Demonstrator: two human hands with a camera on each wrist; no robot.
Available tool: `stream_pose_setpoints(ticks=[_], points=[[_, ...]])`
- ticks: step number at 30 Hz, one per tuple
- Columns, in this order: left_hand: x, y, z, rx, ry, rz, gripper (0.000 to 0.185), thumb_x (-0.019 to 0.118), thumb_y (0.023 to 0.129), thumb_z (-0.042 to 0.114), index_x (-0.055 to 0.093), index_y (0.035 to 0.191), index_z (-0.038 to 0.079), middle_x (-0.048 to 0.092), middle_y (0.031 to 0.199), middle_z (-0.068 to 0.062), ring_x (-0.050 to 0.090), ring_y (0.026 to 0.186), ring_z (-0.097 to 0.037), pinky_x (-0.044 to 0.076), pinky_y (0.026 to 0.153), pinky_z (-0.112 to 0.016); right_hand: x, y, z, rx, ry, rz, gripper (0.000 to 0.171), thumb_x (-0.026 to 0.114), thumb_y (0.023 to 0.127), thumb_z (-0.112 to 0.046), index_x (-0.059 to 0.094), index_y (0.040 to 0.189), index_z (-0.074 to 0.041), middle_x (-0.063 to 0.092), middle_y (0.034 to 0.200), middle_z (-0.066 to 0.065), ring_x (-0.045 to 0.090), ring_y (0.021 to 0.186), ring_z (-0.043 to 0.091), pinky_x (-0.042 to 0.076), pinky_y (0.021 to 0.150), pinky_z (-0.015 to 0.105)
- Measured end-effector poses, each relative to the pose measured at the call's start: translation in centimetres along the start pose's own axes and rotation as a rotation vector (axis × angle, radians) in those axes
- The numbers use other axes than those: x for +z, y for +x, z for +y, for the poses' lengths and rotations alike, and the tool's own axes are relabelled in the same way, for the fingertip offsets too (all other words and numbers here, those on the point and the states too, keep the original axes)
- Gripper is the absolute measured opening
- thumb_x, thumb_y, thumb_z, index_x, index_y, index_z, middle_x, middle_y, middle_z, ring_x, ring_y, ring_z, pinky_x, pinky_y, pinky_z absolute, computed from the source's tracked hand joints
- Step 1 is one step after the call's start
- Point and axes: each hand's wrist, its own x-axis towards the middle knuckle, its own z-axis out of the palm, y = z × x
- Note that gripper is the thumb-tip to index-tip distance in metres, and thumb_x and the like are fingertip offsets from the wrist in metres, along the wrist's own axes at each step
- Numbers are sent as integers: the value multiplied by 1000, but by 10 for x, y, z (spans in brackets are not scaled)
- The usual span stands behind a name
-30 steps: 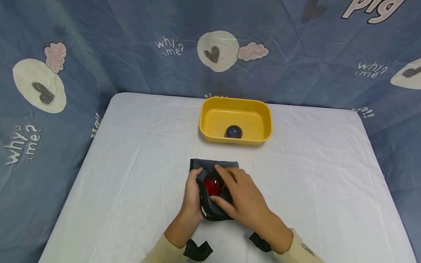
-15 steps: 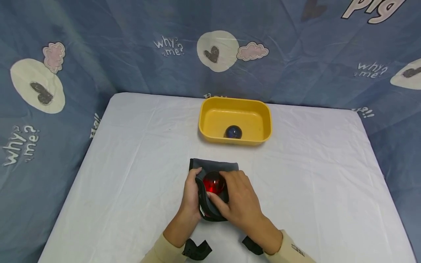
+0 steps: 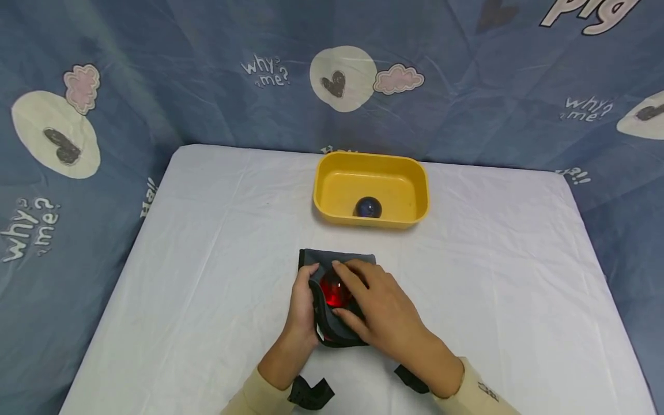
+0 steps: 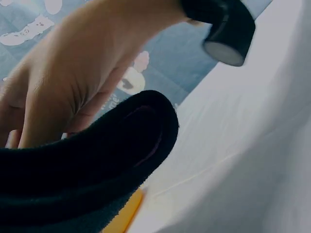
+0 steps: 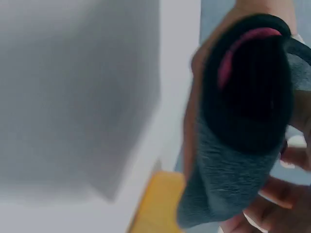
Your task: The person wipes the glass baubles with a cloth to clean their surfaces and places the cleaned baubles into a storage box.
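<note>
In the head view, my left hand (image 3: 301, 305) grips the left side of a folded grey cloth (image 3: 327, 256) with black edging, thumb on top. A see-through red ball (image 3: 334, 292) sits in the cloth. My right hand (image 3: 386, 305) is curved over the ball from the right, with a fingertip at its far side and the thumb at its near side. Its other fingers are partly hidden. The left wrist view has the cloth (image 4: 82, 174) dark and close. In the right wrist view, the cloth (image 5: 238, 170) curls into an opening with some pink inside.
A yellow tray (image 3: 370, 161) stands beyond the hands and holds a dark blue ball (image 3: 368, 207). White cloth (image 3: 207, 276) covers the table. A printed blue curtain (image 3: 233, 115) hangs behind and at both sides. Each wrist carries a black strap.
My right hand drew its fingers back toward the ball's right side, then spread forward over it again. My left hand, the cloth and the tray stayed about in place.
</note>
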Motion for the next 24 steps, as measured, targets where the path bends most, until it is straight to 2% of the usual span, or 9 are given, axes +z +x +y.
stream_pose_setpoints(ticks=[4, 7, 12, 16, 21, 24], points=[[2, 0, -2, -16, 2, -4, 52, 30, 104, 47, 45, 137, 11, 53, 129, -3, 53, 117, -15, 44, 101, -31, -5, 4, -1, -72, -38, -25, 66, 89, 86, -25, 60, 143, -7, 60, 132, 14, 60, 115, 30, 53, 95, 45], [3, 1, -3, -20, 6, 9, 53, 31, 104, 47, 45, 138, 9, 52, 131, -4, 53, 119, -16, 43, 102, -31, -4, 3, -1, -68, -29, 2, 64, 91, 84, -23, 62, 138, -2, 62, 124, 13, 60, 109, 28, 53, 94, 41], [3, 1, -6, -18, 4, 31, 57, 32, 104, 46, 42, 145, 8, 50, 139, -8, 51, 123, -21, 42, 105, -37, 3, 0, 0, 0, 4, 54, 61, 89, 85, -32, 64, 127, 4, 64, 110, 12, 61, 98, 25, 54, 86, 37], [5, 1, -9, -15, 34, 74, 58, 34, 104, 48, 43, 146, 9, 51, 137, -8, 52, 121, -22, 42, 103, -37, 7, -4, 3, 73, 23, 82, 54, 79, 92, -44, 66, 115, 2, 66, 101, 10, 61, 92, 23, 55, 79, 36], [6, 1, -11, -21, 48, 73, 58, 34, 105, 49, 44, 145, 8, 54, 128, -6, 56, 112, -18, 46, 98, -32, 10, -6, 6, 166, 90, 86, 59, 58, 101, -60, 70, 105, -2, 68, 99, 7, 61, 94, 22, 55, 78, 36], [5, 1, -10, -11, 35, 53, 58, 32, 105, 49, 42, 146, 8, 54, 128, -5, 56, 112, -16, 47, 98, -30, 12, -5, 8, 220, 168, 63, 56, 57, 102, -58, 72, 104, -4, 70, 101, 4, 61, 98, 20, 55, 81, 36]])
